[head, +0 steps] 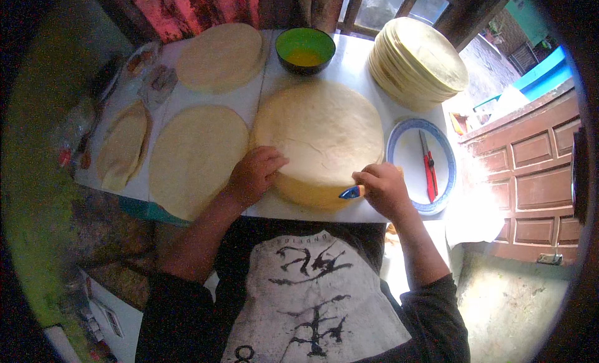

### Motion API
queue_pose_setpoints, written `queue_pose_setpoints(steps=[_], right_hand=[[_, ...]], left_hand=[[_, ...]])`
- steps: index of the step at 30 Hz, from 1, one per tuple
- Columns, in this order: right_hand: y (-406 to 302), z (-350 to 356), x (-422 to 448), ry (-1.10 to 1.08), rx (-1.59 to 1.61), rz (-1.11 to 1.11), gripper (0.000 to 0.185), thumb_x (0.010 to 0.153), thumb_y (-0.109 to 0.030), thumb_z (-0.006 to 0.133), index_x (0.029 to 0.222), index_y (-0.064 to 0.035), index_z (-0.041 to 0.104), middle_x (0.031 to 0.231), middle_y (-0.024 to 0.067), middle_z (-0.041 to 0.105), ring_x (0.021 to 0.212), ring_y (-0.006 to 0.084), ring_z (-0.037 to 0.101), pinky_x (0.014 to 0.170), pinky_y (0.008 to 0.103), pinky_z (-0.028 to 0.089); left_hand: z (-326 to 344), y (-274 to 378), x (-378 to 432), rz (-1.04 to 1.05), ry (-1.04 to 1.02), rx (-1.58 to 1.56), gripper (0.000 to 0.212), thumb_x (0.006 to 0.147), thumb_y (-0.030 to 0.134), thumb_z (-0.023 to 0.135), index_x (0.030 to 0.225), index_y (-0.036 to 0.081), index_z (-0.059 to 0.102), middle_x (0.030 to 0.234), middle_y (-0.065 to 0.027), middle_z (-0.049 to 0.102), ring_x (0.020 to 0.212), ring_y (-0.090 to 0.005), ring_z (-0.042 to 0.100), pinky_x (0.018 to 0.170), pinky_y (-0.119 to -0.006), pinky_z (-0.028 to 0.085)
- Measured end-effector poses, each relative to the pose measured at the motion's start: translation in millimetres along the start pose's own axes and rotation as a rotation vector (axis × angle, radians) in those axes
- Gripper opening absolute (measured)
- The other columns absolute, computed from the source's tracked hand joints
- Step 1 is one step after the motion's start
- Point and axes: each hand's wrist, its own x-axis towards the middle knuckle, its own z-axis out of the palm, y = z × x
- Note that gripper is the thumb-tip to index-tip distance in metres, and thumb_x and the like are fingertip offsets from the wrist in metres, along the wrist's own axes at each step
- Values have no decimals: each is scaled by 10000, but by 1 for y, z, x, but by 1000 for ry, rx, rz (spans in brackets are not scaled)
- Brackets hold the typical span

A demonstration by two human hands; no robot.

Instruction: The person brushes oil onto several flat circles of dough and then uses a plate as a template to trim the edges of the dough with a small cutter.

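Observation:
A thick stack of round, pale, flat sheets [323,129], perhaps dough or skin, lies on the white table before me. My left hand [259,173] rests at the stack's lower left edge, fingers on the top sheet; I cannot tell if it pinches it. My right hand [383,185], at the lower right edge, holds a brush-like tool with a blue-tipped handle [352,192]; its far end is mostly hidden by the hand. A green bowl [306,47] with yellow liquid stands behind the stack. To the right, a blue-rimmed plate [397,133] carries red-handled scissors [429,175].
Another tall stack of round sheets [421,58] stands at the back right. More round sheets lie at left [201,152] and back left [222,56]. A smaller oval piece [122,145] and clear plastic bags [158,84] are near the left edge. A brown panelled door [533,175] is at right.

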Motion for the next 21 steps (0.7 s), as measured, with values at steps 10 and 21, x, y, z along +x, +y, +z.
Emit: queue_pose_setpoints(steps=[10, 21], right_hand=[[-8, 11, -22, -21, -33, -9, 231, 734, -50, 708, 955, -119, 716, 870, 40, 684, 775, 233, 650, 696, 362, 472], [-14, 7, -27, -33, -38, 11, 238, 742, -45, 701, 972, -106, 720, 892, 58, 691, 800, 245, 661, 725, 363, 482]], left_hand=[[7, -2, -19, 115, 0, 88, 406, 755, 96, 749, 1159, 99, 707, 1186, -128, 690, 1253, -377, 576, 1063, -499, 473], [-3, 11, -23, 185, 73, 47, 383, 776, 73, 746, 1156, 105, 716, 1142, -120, 692, 1183, -368, 611, 1005, -474, 510]])
